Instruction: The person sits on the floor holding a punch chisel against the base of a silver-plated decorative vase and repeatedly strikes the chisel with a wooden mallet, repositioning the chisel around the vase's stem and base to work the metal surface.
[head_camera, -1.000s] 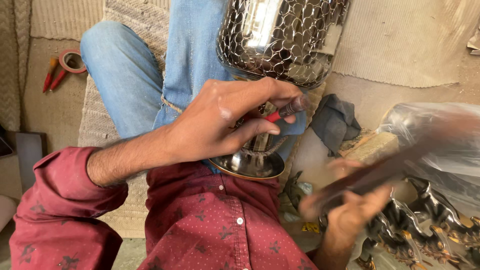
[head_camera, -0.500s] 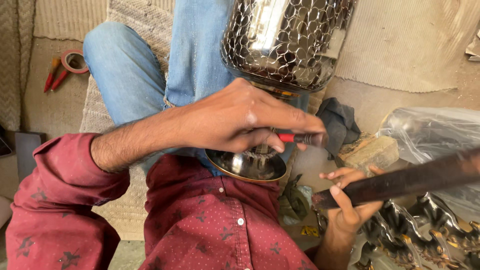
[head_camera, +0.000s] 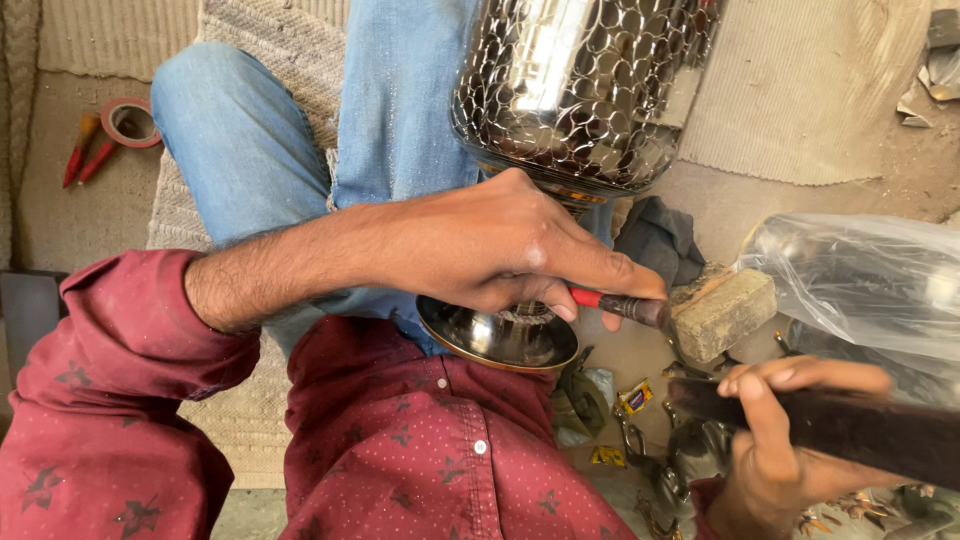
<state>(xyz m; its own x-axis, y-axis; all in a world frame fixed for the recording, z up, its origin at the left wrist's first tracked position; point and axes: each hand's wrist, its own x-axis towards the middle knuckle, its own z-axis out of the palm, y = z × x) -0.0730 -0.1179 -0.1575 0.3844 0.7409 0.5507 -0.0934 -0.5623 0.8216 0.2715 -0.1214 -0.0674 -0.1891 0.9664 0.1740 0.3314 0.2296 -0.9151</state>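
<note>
- Metal lamp body (head_camera: 585, 95), a bulbous shell of chrome-bright openwork scales, lies across the person's lap over the blue jeans (head_camera: 300, 150); its round polished base (head_camera: 500, 340) faces the maroon shirt (head_camera: 420, 450).
- Woven mat (head_camera: 210, 210) covers the floor under the legs; a clear plastic bag (head_camera: 860, 275) lies at the right edge, above a heap of small metal fittings (head_camera: 680, 460).
- Left hand (head_camera: 500, 250) wraps around the narrow neck between shell and base, fingers closed, and pinches a thin red-handled tool (head_camera: 620, 303) whose dark tip points toward a wooden block (head_camera: 722, 312).
- Right hand (head_camera: 790, 440) is clenched around a long dark bar (head_camera: 850, 430), held level and apart from the tool.
- Judged from this pose, a bar strike on the tool seems in preparation: the tool tip wants to sit firmly on its spot, the left hand's grip steady so the base cannot roll on the lap, and the bar should meet the tool's end squarely, clear of the knuckles.
- Roll of red tape (head_camera: 130, 122) and two red-handled tools (head_camera: 85, 150) lie well apart at the upper left.
</note>
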